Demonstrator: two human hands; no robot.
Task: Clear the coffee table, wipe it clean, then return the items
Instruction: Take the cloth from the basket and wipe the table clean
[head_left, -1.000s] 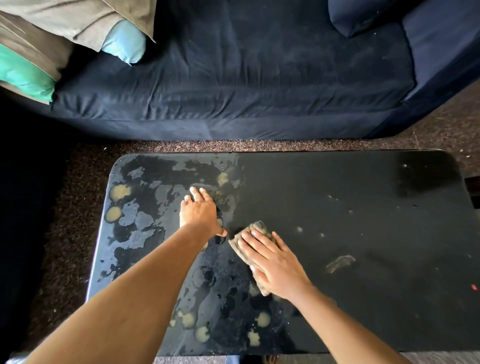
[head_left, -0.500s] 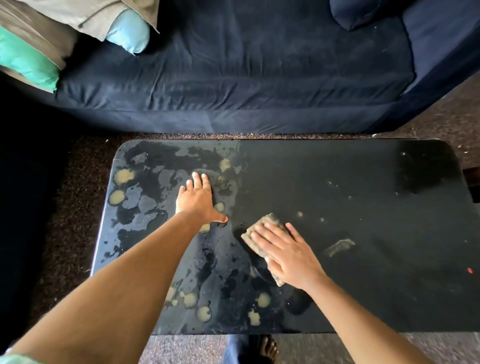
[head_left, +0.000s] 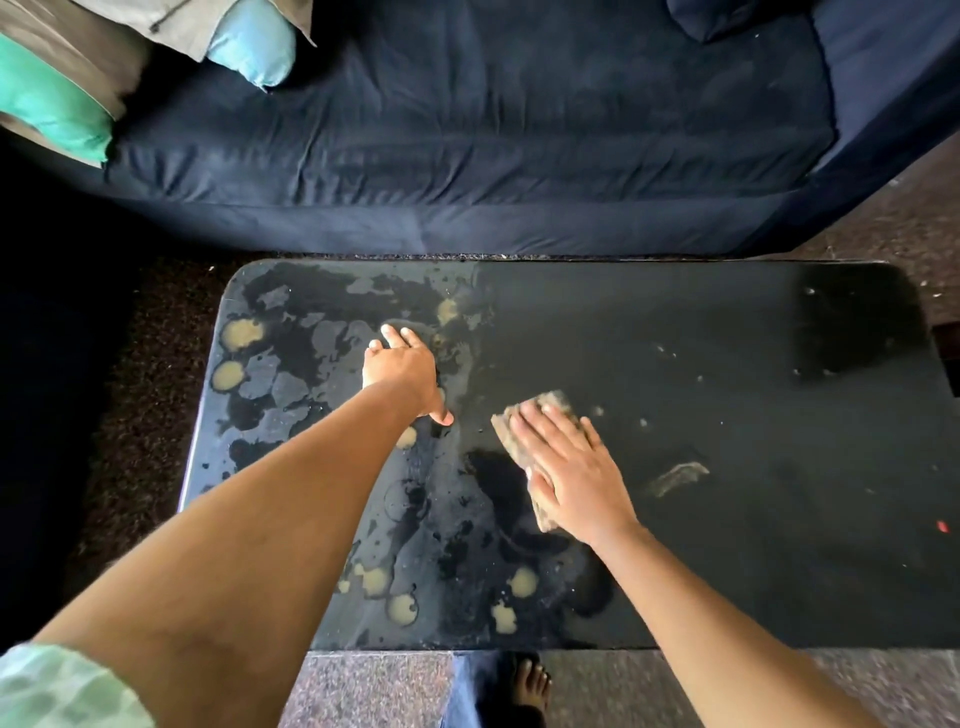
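The right hand (head_left: 571, 467) lies flat on a brownish cloth (head_left: 551, 402), fingers straight and close together. It presses the cloth onto the coffee table (head_left: 727, 332) and does not clutch it. The cloth is a little right of the frame centre. One end shows beyond the fingertips and one edge shows along the left side of the hand. Its long axis seems to run with the hand, from upper left to lower right.

The left hand (head_left: 402, 371) is also spread, palm down on the wet top, up and to the left of the cloth and apart from it. It holds nothing and looks like a support.

The left half of the table carries wet film and yellowish spots (head_left: 241, 332). The right half looks dry, with a pale smear (head_left: 678, 475) just right of the right hand and small specks beyond. I judge that the next stroke goes rightward, and the right hand is clearly the nearer one. Both forearms reach in from the lower edge, the right one at a slant. A dark sofa (head_left: 467, 130) fills the upper frame.
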